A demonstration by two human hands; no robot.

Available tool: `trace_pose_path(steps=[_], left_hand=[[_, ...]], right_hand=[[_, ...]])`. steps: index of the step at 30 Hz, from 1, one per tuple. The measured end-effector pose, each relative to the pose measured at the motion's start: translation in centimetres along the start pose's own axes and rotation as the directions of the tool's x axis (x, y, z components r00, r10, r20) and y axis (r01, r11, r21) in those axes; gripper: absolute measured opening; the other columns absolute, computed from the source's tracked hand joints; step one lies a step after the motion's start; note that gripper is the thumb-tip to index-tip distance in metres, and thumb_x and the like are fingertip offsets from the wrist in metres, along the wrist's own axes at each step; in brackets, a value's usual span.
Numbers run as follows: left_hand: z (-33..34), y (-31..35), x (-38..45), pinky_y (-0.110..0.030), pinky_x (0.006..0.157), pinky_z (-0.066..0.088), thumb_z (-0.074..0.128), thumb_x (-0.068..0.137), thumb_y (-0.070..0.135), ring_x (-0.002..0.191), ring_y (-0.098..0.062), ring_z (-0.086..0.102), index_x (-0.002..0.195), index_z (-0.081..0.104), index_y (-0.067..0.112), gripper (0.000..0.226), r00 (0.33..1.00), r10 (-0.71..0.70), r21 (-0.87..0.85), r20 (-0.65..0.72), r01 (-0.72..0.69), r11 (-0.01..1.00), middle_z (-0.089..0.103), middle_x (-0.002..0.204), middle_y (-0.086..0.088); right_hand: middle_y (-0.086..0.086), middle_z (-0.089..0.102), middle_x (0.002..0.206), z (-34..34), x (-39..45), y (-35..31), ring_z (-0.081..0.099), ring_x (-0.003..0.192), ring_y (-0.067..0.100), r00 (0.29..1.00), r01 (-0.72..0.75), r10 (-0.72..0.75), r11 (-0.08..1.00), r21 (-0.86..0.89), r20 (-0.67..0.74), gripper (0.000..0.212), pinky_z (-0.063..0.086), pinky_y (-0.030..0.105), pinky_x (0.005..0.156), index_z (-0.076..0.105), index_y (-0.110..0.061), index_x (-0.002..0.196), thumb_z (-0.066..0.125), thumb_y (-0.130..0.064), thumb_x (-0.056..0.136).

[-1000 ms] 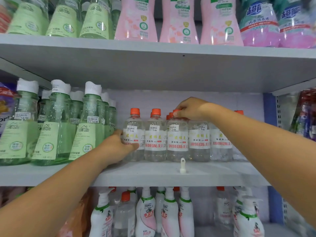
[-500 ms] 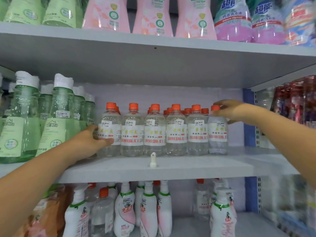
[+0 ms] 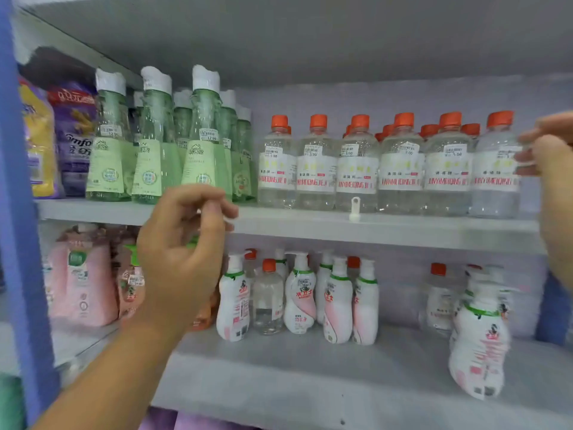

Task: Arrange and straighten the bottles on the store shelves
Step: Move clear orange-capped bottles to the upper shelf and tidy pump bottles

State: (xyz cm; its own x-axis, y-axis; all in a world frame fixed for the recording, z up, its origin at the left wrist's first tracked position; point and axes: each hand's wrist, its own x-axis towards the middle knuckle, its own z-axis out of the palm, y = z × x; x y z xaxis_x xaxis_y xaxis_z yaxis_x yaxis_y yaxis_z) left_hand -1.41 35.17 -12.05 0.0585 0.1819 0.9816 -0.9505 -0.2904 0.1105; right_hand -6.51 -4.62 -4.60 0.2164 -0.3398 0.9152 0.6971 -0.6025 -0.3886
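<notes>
Looking at the middle grey metal shelf (image 3: 310, 226), you see the clear plastic bottles with orange screw caps (image 3: 356, 164) standing upright in a front row of six, shoulder to shoulder, with more orange caps behind them that I cannot count. To their left stand the green transparent bottles with white flip caps (image 3: 203, 141): three in front, and at least four more behind.

Your left hand (image 3: 183, 256) hangs in front of the shelf edge, below the green bottles, with fingers loosely curled and thumb near the fingertips; it holds nothing. Your right hand (image 3: 550, 156) is at the picture's edge, just beside the last clear bottle on the right. Its fingers seem to touch the bottle's side, but it is blurred and cut off, so I cannot tell if it grips.

I judge that the clear bottles are full, so rather heavy for their size, with thin walls that give a little when squeezed. The label band in the middle is the best place to take hold, or the cap if you only turn it. The green bottles are tall and narrow at the top, so they may tip easily; hold them low on the wide body.

On the lower shelf, the white and pink pump bottles (image 3: 338, 301) stand less orderly; I count about six in the middle group.
</notes>
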Motion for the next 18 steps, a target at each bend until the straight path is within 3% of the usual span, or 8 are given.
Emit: trace_pose_path(steps=[2,4,6,8,10,14,16,18], left_hand=[[-1.7,-1.2,-6.8,-0.016,0.075,0.054,0.057,0.104,0.026,0.088,-0.012,0.070,0.111,0.062,0.045,0.020,0.987,-0.140,0.100,0.073,0.133,0.986,0.069,0.099,0.017],[-2.1,-4.4,-12.1,-0.018,0.082,0.054,0.065,0.099,0.028,0.098,-0.007,0.067,0.116,0.059,0.046,0.026,0.866,-0.478,0.266,0.146,0.431,0.862,0.066,0.106,0.019],[-2.4,-7.9,-15.0,-0.033,0.095,0.053,0.073,0.093,0.033,0.113,-0.011,0.063,0.133,0.054,0.032,0.045,0.675,-0.718,0.425,0.172,0.606,0.672,0.063,0.119,0.014],[-2.5,-10.9,-16.7,-0.042,0.097,0.053,0.078,0.090,0.035,0.116,-0.019,0.065,0.146,0.044,0.027,0.066,0.539,-0.817,0.436,0.205,0.697,0.569,0.065,0.126,0.005],[-2.2,-13.3,-17.4,-0.037,0.092,0.053,0.080,0.088,0.036,0.109,-0.021,0.067,0.150,0.038,0.027,0.076,0.446,-0.868,0.437,0.219,0.750,0.496,0.068,0.124,0.003],[-1.3,-16.1,-16.8,-0.032,0.084,0.049,0.085,0.083,0.030,0.103,-0.023,0.067,0.127,0.054,0.022,0.054,0.436,-0.870,0.503,0.231,0.712,0.490,0.066,0.112,0.003],[-1.4,-15.9,-16.9,-0.035,0.082,0.053,0.087,0.079,0.034,0.095,-0.019,0.068,0.114,0.055,0.031,0.047,0.435,-0.869,0.533,0.236,0.690,0.490,0.068,0.108,0.006],[-1.1,-14.7,-17.4,-0.027,0.080,0.056,0.091,0.073,0.034,0.091,-0.007,0.069,0.109,0.055,0.044,0.052,0.408,-0.858,0.474,0.313,0.716,0.513,0.070,0.104,0.014]], right_hand=[[-0.017,0.066,0.099,2.4,-9.1,-2.2,0.065,0.085,0.008,0.972,0.183,-0.193,0.980,0.085,0.135,0.013,0.052,0.021,0.081,0.063,-0.033,0.111,0.054,-0.040,0.104],[-0.021,0.062,0.093,6.6,-16.6,-1.8,0.063,0.080,0.007,0.891,0.315,-0.296,0.949,0.000,0.345,0.012,0.045,0.014,0.071,0.061,-0.039,0.103,0.053,-0.031,0.101],[-0.020,0.062,0.095,11.5,-20.6,0.0,0.063,0.081,0.007,0.859,0.115,-0.040,0.987,-0.116,0.510,0.016,0.049,0.019,0.068,0.060,-0.043,0.099,0.060,-0.028,0.095],[-0.014,0.065,0.103,15.4,-22.1,3.4,0.066,0.087,0.014,0.806,-0.325,0.363,0.932,-0.164,0.467,0.024,0.058,0.034,0.077,0.063,-0.041,0.101,0.067,-0.018,0.094],[0.002,0.061,0.122,17.7,-22.6,6.5,0.066,0.102,0.026,0.754,-0.536,0.588,0.809,-0.244,0.293,0.027,0.056,0.041,0.091,0.065,-0.024,0.118,0.069,-0.015,0.093],[0.011,0.049,0.137,19.4,-23.5,9.8,0.060,0.119,0.032,0.806,-0.410,0.572,0.725,-0.553,0.153,0.067,0.053,0.041,0.095,0.051,-0.014,0.143,0.079,-0.034,0.085],[0.011,0.051,0.142,19.6,-24.2,10.9,0.058,0.124,0.032,0.816,-0.355,0.561,0.676,-0.646,0.139,0.079,0.055,0.043,0.093,0.044,-0.013,0.149,0.079,-0.042,0.084],[0.007,0.053,0.145,19.7,-24.7,11.9,0.056,0.130,0.027,0.810,-0.357,0.574,0.647,-0.674,0.122,0.080,0.055,0.042,0.095,0.043,-0.016,0.151,0.073,-0.053,0.087]])
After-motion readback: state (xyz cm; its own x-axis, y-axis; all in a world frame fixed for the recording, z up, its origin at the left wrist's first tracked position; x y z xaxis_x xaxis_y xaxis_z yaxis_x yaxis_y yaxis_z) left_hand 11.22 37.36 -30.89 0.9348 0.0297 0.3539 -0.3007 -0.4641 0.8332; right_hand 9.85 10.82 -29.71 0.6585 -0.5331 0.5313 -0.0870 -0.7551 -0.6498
